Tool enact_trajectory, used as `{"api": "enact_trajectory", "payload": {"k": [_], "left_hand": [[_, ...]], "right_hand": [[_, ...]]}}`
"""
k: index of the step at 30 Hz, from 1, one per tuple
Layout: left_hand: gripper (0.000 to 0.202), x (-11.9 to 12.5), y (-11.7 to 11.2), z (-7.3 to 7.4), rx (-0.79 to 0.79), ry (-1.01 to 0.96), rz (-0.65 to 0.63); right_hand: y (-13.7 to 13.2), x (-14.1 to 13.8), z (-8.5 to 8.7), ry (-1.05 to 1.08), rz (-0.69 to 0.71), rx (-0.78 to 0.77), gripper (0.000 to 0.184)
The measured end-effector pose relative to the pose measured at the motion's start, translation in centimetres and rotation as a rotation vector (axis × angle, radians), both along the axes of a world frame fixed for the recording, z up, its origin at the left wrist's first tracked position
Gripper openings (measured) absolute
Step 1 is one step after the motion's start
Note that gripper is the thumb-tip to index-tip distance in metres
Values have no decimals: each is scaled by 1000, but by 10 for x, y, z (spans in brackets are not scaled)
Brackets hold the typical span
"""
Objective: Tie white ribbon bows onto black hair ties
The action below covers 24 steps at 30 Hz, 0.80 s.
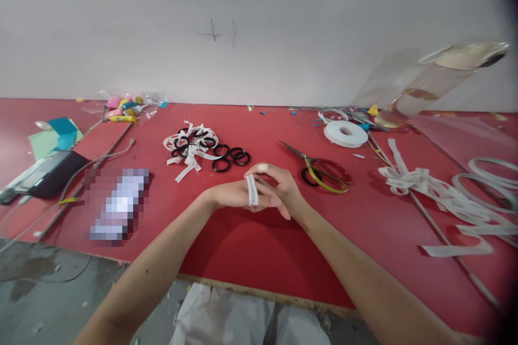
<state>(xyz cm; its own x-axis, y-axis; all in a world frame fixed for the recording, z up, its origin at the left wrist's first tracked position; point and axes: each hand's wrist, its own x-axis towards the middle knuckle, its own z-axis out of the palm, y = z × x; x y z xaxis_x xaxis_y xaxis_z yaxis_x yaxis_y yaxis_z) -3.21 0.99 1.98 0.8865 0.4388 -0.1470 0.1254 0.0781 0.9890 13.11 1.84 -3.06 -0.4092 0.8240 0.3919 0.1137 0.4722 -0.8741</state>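
Note:
Both hands meet over the middle of the red table point(243, 248). My left hand point(232, 195) lies with its fingers held together, and a white printed ribbon strip point(252, 190) is wrapped around them. My right hand point(281, 186) closes over those fingers and pinches the ribbon, its taped fingertip on top. Just beyond the hands lie several black rings point(231, 156), some loose and some tied with white ribbon in a heap point(191, 143). Scissors with dark handles point(319, 171) lie to the right of my right hand.
A white tape roll point(346, 133) and a tilted clear bottle point(429, 86) are at the back right. Loose white ribbon point(433, 186) and white hoops point(489, 178) lie at the right. A dark device with cable point(48, 175), coloured paper point(59, 135) and small packets point(123, 108) lie at the left.

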Motion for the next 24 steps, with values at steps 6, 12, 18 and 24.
{"api": "enact_trajectory", "payload": {"k": [6,12,18,24], "left_hand": [[40,-4,0,-5,-80,-2,137],[35,-3,2,-7,-47,-66,219],[52,1,1,-11,-21,-146,310],[75,1,7,-19,-80,-228,355]], "right_hand": [[2,-2,-1,55,-160,-42,21],[0,-1,3,45,-166,-10,18],[2,-2,-3,32,-110,-6,7],[4,-3,-7,45,-114,-36,25]]}}
